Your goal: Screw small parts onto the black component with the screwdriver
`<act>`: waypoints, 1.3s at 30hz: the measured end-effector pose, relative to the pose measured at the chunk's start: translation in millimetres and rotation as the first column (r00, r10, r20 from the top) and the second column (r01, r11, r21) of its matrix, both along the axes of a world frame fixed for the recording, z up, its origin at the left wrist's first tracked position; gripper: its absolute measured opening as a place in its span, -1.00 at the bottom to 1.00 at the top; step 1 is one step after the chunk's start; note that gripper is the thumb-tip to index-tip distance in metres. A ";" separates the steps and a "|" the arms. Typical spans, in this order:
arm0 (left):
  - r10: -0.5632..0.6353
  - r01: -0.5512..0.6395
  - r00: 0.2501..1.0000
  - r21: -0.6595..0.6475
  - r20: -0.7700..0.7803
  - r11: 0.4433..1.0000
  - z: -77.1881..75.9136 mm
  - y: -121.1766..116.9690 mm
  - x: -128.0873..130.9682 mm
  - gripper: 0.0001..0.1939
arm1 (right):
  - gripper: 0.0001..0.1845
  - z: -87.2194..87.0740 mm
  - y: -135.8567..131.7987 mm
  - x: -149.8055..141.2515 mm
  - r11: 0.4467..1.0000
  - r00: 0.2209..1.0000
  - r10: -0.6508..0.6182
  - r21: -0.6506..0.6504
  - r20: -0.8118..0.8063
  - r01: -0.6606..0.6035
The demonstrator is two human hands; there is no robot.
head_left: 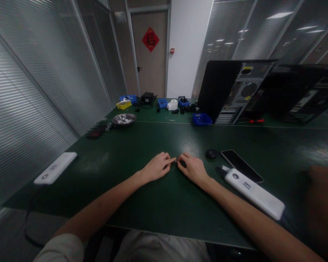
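My left hand (pixel 157 166) and my right hand (pixel 192 168) rest on the dark green table (pixel 142 203), fingertips meeting in the middle. Both have their fingers curled in a pinch around something tiny between them, too small to make out. A small black round object (pixel 211 153) lies just right of my right hand. Beside it lie a dark phone (pixel 241 165) and a white oblong device (pixel 253 192) with a black tip.
A second white device (pixel 56 168) lies at the left edge. Further back stand a metal bowl (pixel 124 119), blue bins (pixel 201 118), a yellow bin (pixel 123 104) and open computer cases (pixel 235 91). A red-handled screwdriver (pixel 255 120) lies by the cases. Another person's arm (pixel 324 196) shows at right.
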State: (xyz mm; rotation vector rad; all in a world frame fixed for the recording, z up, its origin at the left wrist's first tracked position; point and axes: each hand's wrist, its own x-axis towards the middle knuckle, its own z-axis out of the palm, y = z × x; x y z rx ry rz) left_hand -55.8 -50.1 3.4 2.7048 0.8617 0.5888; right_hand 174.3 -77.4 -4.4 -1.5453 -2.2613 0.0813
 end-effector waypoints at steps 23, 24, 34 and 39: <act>-0.041 0.040 0.998 -0.020 -0.043 0.999 7.1 22.8 -16.0 -0.67 | -0.81 7.5 4.1 8.1 0.983 0.983 -0.168 -0.057 0.071 0.172; -0.004 0.003 0.999 -0.015 -0.054 1.000 6.3 29.1 -25.6 -0.66 | -0.81 7.8 4.1 8.4 0.984 0.984 -0.164 -0.059 0.070 0.169; 0.793 -0.791 0.600 0.071 -0.110 0.608 9.3 85.6 -249.8 -0.56 | -0.80 9.2 3.7 8.8 0.983 0.986 -0.161 -0.079 0.052 0.164; 0.931 -0.936 0.339 0.054 -0.138 0.348 3.5 87.6 -306.8 -0.57 | -0.80 9.2 3.5 9.7 0.984 0.987 -0.150 -0.084 0.051 0.154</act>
